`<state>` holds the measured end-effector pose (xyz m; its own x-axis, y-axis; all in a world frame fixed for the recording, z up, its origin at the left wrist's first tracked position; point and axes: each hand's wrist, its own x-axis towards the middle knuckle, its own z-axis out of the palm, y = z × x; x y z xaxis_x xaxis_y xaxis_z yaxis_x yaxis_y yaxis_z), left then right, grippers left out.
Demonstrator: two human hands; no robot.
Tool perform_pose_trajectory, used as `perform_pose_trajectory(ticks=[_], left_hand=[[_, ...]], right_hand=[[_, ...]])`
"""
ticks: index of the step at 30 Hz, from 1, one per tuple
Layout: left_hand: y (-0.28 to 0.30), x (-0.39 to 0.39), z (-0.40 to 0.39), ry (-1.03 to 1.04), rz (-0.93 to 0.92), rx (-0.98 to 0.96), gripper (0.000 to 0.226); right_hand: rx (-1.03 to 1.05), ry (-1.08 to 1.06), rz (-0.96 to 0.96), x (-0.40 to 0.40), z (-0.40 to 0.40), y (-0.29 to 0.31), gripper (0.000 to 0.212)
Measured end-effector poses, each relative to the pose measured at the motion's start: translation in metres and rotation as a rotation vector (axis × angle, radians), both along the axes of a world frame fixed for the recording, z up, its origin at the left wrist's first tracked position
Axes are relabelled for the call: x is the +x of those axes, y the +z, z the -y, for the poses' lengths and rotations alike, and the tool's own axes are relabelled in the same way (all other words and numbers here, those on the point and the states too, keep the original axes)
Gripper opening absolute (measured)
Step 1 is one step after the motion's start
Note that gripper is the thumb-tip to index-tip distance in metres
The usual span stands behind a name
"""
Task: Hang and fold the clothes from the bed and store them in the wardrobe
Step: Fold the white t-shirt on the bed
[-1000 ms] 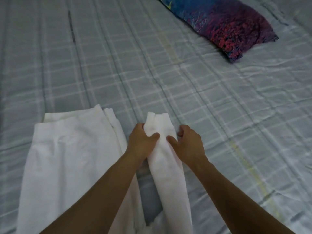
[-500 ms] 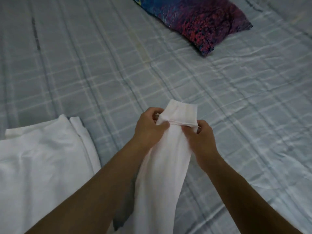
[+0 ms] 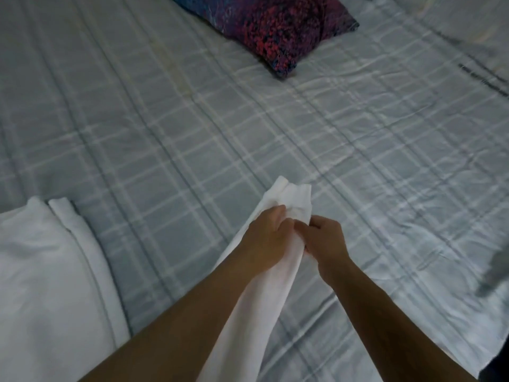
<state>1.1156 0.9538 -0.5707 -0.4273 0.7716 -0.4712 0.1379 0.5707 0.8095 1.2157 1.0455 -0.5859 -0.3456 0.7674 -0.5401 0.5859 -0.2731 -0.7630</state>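
Item: white sleeve (image 3: pixel 256 299), raised off the bed (image 3: pixel 192 139); I hold its cuff end. Left hand (image 3: pixel 264 238): fingers curled round the cloth. Right hand (image 3: pixel 325 241): pinching it just beside. Garment body (image 3: pixel 46 271): flat at my left. Pillow (image 3: pixel 278 28): well apart. Step, I judge: folding. Next: lay sleeve across body, squarely.

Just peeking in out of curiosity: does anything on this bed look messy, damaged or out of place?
Nothing really stands out. Both hands, left hand and right hand, grip the end of a white sleeve, and the rest of the white garment lies flat on the checked bedsheet. The sheet is wrinkled, and a patterned pillow lies at an angle.
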Motion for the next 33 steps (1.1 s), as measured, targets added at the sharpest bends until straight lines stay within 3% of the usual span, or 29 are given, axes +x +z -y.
perform_pose_trajectory(ticks=[6,10,22,26,28,31,33], left_hand=[[0.015,-0.013,0.014,0.169,0.131,0.176,0.041],[0.044,-0.034,0.046,0.37,0.304,0.384,0.033],[0.15,-0.148,0.218,0.752,0.462,0.799,0.062],[0.148,-0.195,0.304,0.866,0.601,0.914,0.068],[0.126,-0.212,0.34,0.979,0.58,0.822,0.068],[0.075,-0.211,0.382,1.211,0.28,0.309,0.038],[0.035,-0.194,0.405,1.222,0.044,-0.013,0.019]], right_hand=[[0.075,0.051,-0.291,-0.017,0.034,0.029,0.045],[0.188,0.178,-0.36,-0.041,0.064,0.051,0.041],[0.711,0.712,-0.652,-0.173,0.217,0.143,0.049],[0.904,0.88,-0.547,-0.222,0.297,0.147,0.057],[0.925,1.026,-0.406,-0.239,0.331,0.131,0.058],[0.758,1.268,-0.004,-0.249,0.356,0.086,0.06],[0.696,1.385,0.22,-0.235,0.357,0.055,0.061]])
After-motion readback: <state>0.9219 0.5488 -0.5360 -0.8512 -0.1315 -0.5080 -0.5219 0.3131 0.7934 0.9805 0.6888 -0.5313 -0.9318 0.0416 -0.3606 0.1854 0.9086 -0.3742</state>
